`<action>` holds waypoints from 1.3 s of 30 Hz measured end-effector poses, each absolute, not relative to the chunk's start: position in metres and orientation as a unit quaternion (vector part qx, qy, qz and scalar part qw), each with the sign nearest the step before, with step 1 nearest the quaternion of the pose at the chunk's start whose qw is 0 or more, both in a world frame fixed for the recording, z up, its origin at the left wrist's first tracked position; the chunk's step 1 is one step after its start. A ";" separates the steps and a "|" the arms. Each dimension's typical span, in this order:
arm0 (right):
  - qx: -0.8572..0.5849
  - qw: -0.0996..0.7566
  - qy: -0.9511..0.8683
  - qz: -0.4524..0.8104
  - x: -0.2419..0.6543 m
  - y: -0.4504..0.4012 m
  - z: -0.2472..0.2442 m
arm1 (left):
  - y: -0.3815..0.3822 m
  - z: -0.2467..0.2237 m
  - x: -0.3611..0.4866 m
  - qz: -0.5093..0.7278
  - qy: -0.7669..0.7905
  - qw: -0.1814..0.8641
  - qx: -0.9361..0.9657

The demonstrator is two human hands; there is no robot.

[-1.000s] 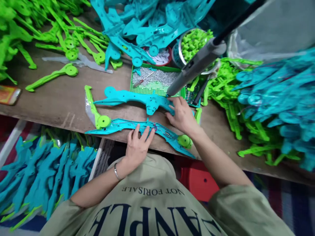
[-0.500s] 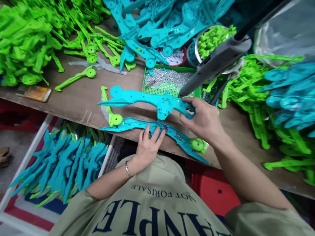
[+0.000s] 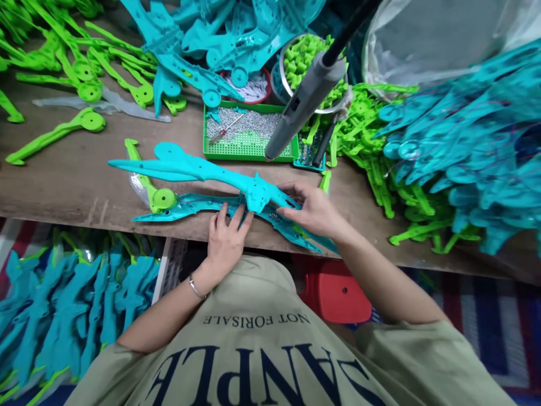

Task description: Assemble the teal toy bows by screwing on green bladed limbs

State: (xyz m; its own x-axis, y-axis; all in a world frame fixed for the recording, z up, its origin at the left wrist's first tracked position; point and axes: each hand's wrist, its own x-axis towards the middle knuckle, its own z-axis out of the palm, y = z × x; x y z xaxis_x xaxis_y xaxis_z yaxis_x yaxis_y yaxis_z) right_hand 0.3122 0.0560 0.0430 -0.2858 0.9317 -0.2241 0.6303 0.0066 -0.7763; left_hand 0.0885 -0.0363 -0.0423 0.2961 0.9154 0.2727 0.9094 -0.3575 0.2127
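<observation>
A blue upper shell (image 3: pixel 211 173) lies tilted above a matching blue lower shell (image 3: pixel 190 207) near the table's front edge. My right hand (image 3: pixel 313 211) grips the upper shell's right part between thumb and fingers. With its fingers spread, my left hand (image 3: pixel 227 234) rests on the lower shell's middle, fingertips partly under the upper one. A green arm piece (image 3: pixel 163 199) sits at the left ends of both shells. At the right, the upper shell partly covers the lower one and a bit of green.
An electric screwdriver (image 3: pixel 291 107) hangs over a green tray (image 3: pixel 249 151) of screws. Behind are a bowl of green pieces (image 3: pixel 298 62) and piled blue shells (image 3: pixel 253 34). More blue shells (image 3: pixel 477 146) lie right; a red stool (image 3: pixel 338 293) stands below.
The upper shell has come down closer to the lower one, its right end now overlapping it. My right hand has lowered with it. The camera view has shifted right.
</observation>
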 end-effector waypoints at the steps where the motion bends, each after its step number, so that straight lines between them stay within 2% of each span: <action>1: -0.573 0.184 -0.691 0.400 0.314 0.053 0.044 | -0.037 -0.042 0.089 0.175 0.568 0.010 0.804; 12: -0.580 0.242 -0.685 0.369 0.317 0.043 0.038 | -0.037 -0.041 0.088 0.174 0.568 0.025 0.804; 20: -0.568 0.208 -0.731 0.315 0.300 0.032 0.025 | -0.041 -0.040 0.093 0.152 0.562 -0.008 0.813; 24: -0.558 0.182 -0.741 0.326 0.304 0.028 0.013 | -0.044 -0.042 0.095 0.125 0.568 0.001 0.814; 32: -0.629 0.135 -0.687 0.339 0.311 0.033 0.004 | -0.049 -0.037 0.096 0.141 0.563 -0.033 0.814; 39: -0.623 0.130 -0.687 0.351 0.311 0.036 0.006 | -0.050 -0.035 0.095 0.136 0.561 -0.028 0.816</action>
State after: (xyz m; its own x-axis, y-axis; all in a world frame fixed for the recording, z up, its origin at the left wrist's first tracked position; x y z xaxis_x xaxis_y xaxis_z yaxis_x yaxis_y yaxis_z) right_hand 0.3113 0.0359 0.0059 -0.1889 0.9473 -0.2586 0.7646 -0.0234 -0.6441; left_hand 0.0950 -0.0501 -0.0351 0.3332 0.9078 0.2547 0.9234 -0.3688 0.1067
